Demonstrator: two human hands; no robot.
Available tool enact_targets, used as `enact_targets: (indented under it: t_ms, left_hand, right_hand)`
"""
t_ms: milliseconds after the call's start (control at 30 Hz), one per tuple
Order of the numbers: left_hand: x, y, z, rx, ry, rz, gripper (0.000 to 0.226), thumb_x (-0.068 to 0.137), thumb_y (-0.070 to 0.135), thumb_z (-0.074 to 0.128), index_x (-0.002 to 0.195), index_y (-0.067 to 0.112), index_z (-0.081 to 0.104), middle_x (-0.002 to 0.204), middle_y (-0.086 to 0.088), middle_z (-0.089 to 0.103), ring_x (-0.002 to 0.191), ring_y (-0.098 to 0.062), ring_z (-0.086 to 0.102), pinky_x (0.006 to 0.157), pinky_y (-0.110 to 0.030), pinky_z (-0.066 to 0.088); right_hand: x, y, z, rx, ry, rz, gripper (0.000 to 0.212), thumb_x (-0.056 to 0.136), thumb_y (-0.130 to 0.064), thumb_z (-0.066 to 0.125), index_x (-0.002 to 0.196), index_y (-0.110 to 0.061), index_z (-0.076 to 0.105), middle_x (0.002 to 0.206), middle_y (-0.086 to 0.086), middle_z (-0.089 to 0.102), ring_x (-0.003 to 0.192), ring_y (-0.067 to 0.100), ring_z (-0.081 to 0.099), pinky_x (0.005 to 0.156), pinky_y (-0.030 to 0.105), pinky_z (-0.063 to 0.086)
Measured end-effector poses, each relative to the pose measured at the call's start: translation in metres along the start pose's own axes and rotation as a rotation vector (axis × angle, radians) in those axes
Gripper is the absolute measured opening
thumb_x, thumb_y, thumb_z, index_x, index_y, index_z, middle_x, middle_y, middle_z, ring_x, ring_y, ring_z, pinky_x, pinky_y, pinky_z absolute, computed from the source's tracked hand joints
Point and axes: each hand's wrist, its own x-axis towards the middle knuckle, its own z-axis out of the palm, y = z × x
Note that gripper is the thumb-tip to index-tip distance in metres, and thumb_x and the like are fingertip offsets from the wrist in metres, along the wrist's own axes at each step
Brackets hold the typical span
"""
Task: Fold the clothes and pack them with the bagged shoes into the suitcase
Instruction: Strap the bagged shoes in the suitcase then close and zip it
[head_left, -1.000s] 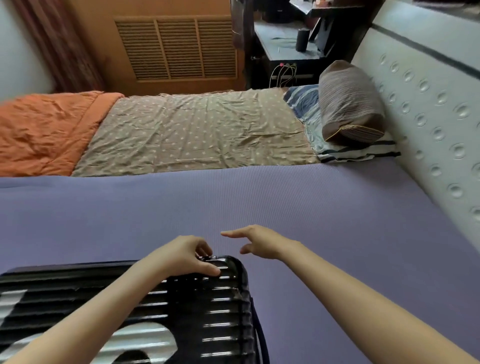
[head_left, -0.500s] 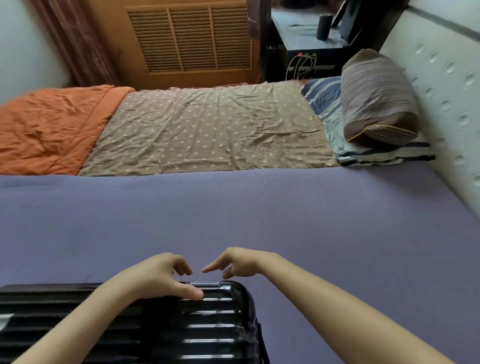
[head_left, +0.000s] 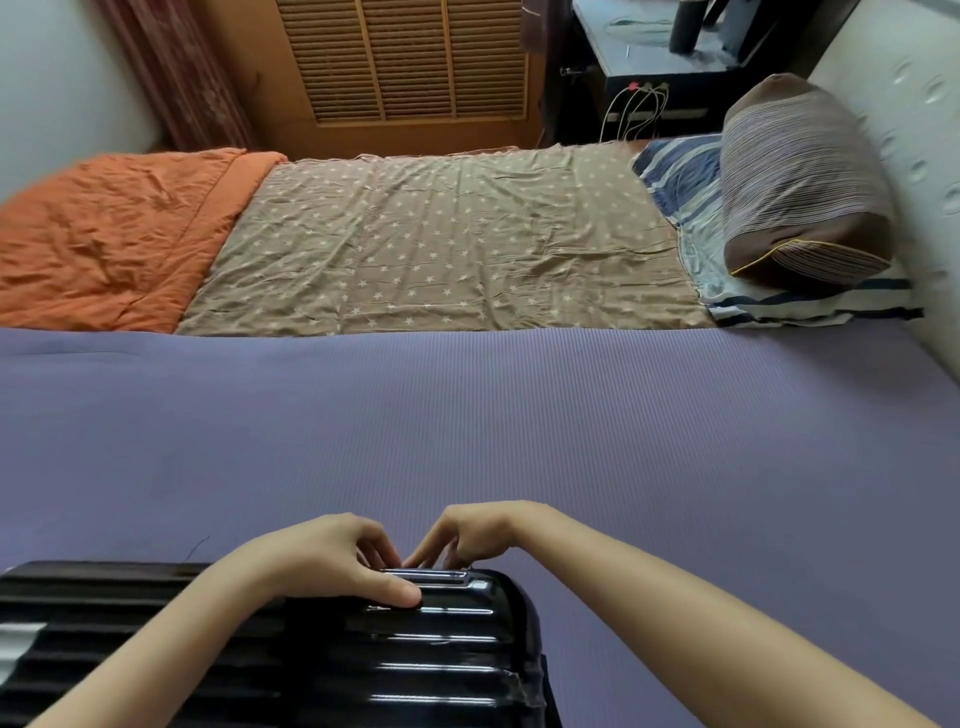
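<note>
1. A black ribbed hard-shell suitcase (head_left: 363, 665) lies closed and flat at the near edge of the bed, left of the middle, on a purple ribbed bed cover (head_left: 571, 426).
2. The left hand (head_left: 332, 561) grasps the suitcase's far right corner. Its thumb presses flat on the glossy shell and its fingers (head_left: 374, 545) curl over the far rim.
3. The right hand (head_left: 478, 535) is at the same corner, just beside the left. Its fingers (head_left: 431, 553) are bunched and point down onto the rim. I cannot tell whether they pinch anything there.
4. A white marking (head_left: 18, 649) on the shell is cut off by the left edge of the view and cannot be read.
5. Past the purple cover, a brown star-patterned sheet (head_left: 441, 244) lies across the middle of the bed, with a crumpled orange quilt (head_left: 104, 239) at its left end.
6. At the right end, against the pale dimpled headboard (head_left: 909, 130), a brown striped pillow (head_left: 800, 182) rests on a blue-and-white striped pillow (head_left: 691, 208).
7. Beyond the bed are a wooden louvred panel (head_left: 405, 57), a curtain (head_left: 176, 67) and a dark nightstand (head_left: 665, 67) with white cables (head_left: 634, 111) hanging down its front.
</note>
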Motion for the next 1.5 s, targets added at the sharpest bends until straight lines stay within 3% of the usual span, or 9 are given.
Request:
enact_targets:
  t_ms: [167, 400, 567, 767, 900, 1033, 1200, 1367, 1500]
  left_hand:
    - [0.001, 0.003, -0.001, 0.010, -0.020, -0.017, 0.051, 0.067, 0.065, 0.070, 0.106, 0.033, 0.062, 0.098, 0.017, 0.065, 0.091, 0.002, 0.062, 0.087, -0.017, 0.048]
    - [-0.002, 0.006, 0.001, -0.002, -0.016, -0.014, 0.044, 0.071, 0.058, 0.071, 0.104, 0.030, 0.064, 0.096, 0.016, 0.066, 0.090, 0.003, 0.062, 0.084, -0.016, 0.047]
    - [-0.001, 0.009, -0.005, 0.028, -0.076, 0.030, 0.075, 0.049, 0.080, 0.065, 0.109, 0.035, 0.060, 0.101, 0.020, 0.065, 0.092, 0.008, 0.060, 0.085, -0.013, 0.045]
    - [0.003, 0.014, -0.008, 0.022, -0.152, 0.162, 0.039, 0.080, 0.041, 0.070, 0.116, 0.037, 0.056, 0.115, 0.017, 0.062, 0.101, 0.011, 0.057, 0.081, -0.004, 0.042]
    - [0.006, 0.020, -0.013, 0.018, -0.201, 0.180, 0.045, 0.076, 0.049, 0.071, 0.117, 0.038, 0.056, 0.115, 0.018, 0.063, 0.103, 0.010, 0.057, 0.091, -0.013, 0.044]
    - [0.008, 0.039, -0.012, -0.012, -0.224, 0.181, 0.068, 0.057, 0.073, 0.068, 0.115, 0.039, 0.059, 0.111, 0.020, 0.066, 0.103, 0.006, 0.060, 0.095, -0.020, 0.045]
    - [0.014, 0.063, 0.006, 0.117, -0.171, 0.194, 0.046, 0.071, 0.051, 0.074, 0.113, 0.038, 0.061, 0.108, 0.019, 0.065, 0.100, 0.006, 0.060, 0.096, -0.024, 0.046]
    - [0.014, 0.066, 0.007, 0.173, -0.153, 0.163, 0.042, 0.072, 0.051, 0.074, 0.111, 0.039, 0.062, 0.108, 0.020, 0.064, 0.101, 0.005, 0.059, 0.094, -0.023, 0.046]
    - [0.010, 0.066, 0.008, 0.167, -0.160, 0.160, 0.038, 0.073, 0.052, 0.073, 0.107, 0.042, 0.062, 0.107, 0.022, 0.064, 0.101, 0.005, 0.059, 0.095, -0.024, 0.045]
  right_hand:
    - [-0.008, 0.004, -0.003, 0.062, -0.007, 0.018, 0.042, 0.094, -0.001, 0.050, 0.134, -0.012, 0.055, 0.130, 0.012, 0.059, 0.116, 0.019, 0.057, 0.094, 0.034, 0.050]
    - [-0.031, 0.016, -0.002, 0.018, -0.022, 0.103, 0.052, 0.091, 0.001, 0.055, 0.137, -0.022, 0.051, 0.136, 0.003, 0.055, 0.120, 0.014, 0.051, 0.103, 0.032, 0.039]
    - [-0.032, 0.023, 0.005, -0.044, 0.101, 0.078, 0.045, 0.087, -0.003, 0.063, 0.130, -0.016, 0.059, 0.122, 0.005, 0.065, 0.097, 0.011, 0.057, 0.089, 0.028, 0.044]
    - [-0.033, 0.034, 0.005, -0.148, 0.220, 0.051, 0.022, 0.085, -0.011, 0.069, 0.106, -0.008, 0.071, 0.097, 0.004, 0.071, 0.083, 0.011, 0.058, 0.072, 0.024, 0.043]
    - [-0.038, 0.041, 0.010, -0.173, 0.332, 0.046, 0.017, 0.088, -0.017, 0.066, 0.103, -0.015, 0.073, 0.102, 0.000, 0.070, 0.087, 0.011, 0.059, 0.075, 0.030, 0.049]
    - [-0.045, 0.045, 0.013, -0.160, 0.374, 0.031, 0.019, 0.090, -0.023, 0.064, 0.107, -0.019, 0.072, 0.102, -0.005, 0.068, 0.076, 0.002, 0.052, 0.064, 0.022, 0.043]
    - [-0.052, 0.050, 0.018, -0.190, 0.453, 0.016, 0.018, 0.091, -0.022, 0.061, 0.104, -0.022, 0.073, 0.095, -0.005, 0.072, 0.084, 0.003, 0.056, 0.070, 0.023, 0.044]
    - [-0.071, 0.070, 0.035, -0.138, 0.512, 0.025, 0.019, 0.094, -0.021, 0.056, 0.103, -0.024, 0.072, 0.088, -0.009, 0.071, 0.087, 0.004, 0.059, 0.070, 0.022, 0.039]
    - [-0.086, 0.081, 0.053, -0.101, 0.565, 0.015, 0.022, 0.096, -0.017, 0.052, 0.103, -0.023, 0.072, 0.084, -0.014, 0.066, 0.075, -0.005, 0.050, 0.067, 0.017, 0.037]
